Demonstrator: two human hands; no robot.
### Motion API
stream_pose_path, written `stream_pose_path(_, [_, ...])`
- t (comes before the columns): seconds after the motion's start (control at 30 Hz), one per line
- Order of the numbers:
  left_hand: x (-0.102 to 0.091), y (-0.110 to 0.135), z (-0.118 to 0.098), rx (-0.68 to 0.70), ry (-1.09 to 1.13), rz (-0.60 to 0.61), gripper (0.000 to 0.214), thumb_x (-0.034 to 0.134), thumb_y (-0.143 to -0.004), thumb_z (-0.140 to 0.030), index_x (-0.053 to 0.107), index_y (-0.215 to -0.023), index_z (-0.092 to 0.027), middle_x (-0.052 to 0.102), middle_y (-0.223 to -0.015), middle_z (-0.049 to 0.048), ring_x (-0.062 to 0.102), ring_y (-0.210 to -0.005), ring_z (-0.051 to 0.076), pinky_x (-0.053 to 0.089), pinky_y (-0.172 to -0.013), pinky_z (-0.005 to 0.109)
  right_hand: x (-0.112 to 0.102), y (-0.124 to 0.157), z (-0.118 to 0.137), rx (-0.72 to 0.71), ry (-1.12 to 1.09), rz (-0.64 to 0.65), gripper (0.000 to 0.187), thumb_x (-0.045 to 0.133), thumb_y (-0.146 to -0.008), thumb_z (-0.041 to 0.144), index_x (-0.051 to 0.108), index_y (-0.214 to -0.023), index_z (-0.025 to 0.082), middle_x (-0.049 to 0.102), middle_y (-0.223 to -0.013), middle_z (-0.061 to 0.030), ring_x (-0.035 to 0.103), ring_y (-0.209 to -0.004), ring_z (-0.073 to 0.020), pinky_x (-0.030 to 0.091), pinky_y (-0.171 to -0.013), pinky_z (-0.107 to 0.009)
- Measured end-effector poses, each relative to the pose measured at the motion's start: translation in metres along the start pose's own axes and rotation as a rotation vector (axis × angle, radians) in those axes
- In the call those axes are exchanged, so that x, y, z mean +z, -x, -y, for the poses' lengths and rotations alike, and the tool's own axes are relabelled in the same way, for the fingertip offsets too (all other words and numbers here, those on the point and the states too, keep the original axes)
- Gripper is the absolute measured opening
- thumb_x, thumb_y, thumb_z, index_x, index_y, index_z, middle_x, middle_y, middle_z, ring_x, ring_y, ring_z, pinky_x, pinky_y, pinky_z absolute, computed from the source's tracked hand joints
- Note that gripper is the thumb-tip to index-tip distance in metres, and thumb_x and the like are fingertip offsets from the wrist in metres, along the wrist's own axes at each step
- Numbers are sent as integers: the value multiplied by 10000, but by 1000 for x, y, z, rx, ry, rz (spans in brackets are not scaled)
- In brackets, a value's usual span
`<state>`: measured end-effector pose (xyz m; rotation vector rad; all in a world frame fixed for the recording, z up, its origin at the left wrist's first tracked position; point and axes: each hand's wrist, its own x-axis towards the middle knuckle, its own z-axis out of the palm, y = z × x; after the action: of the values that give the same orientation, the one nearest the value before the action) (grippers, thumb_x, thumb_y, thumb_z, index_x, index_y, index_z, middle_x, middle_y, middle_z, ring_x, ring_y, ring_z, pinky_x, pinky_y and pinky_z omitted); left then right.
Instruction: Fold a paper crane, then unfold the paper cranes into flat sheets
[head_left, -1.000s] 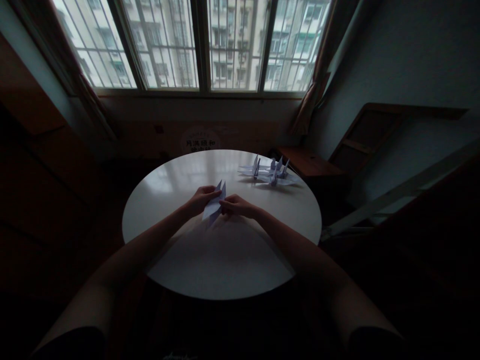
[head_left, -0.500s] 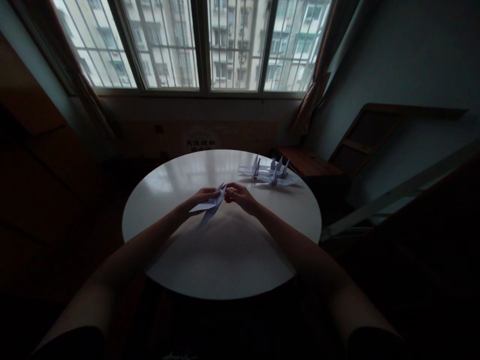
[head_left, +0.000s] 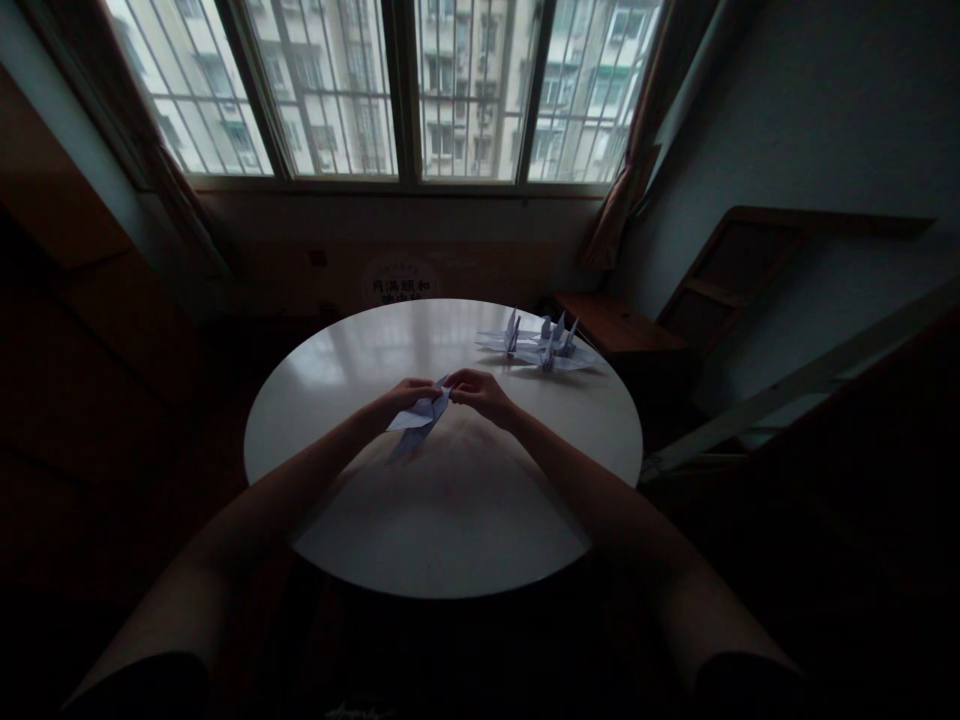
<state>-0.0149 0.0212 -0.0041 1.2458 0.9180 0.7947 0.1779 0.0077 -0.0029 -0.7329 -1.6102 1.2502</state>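
Observation:
Over the middle of the round white table (head_left: pixel 450 520) I hold a folded piece of pale paper (head_left: pixel 416 417), a half-made origami figure. My left hand (head_left: pixel 397 400) grips its body from the left with closed fingers. My right hand (head_left: pixel 476 392) pinches the paper's far tip at the top right. The paper lies low, just above the tabletop, with one flap pointing toward me.
Several finished paper cranes (head_left: pixel 541 347) stand at the table's far right. Behind is a barred window (head_left: pixel 397 90) with curtains (head_left: pixel 626 180) at each side. A low wooden bench (head_left: pixel 615 325) sits right of the table, and a dark wooden frame (head_left: pixel 750 270) leans on the right wall.
The upright paper was tipped down flat between my hands. My right hand shifted from its near edge up to its far tip, and both hands moved slightly away from me.

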Motion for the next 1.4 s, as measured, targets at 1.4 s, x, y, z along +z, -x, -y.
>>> stream_pose_path(1.4, [2,7,0,40,-10,-6,378,833,-629,-438,713,-791,-118,603,-602,9,505,-473,78,309,-444,203,1,5,4,-307,450,-208,223,674,-801,374,689,-717,168,577,-756,-32,550,-675,-132,444,-606,-272])
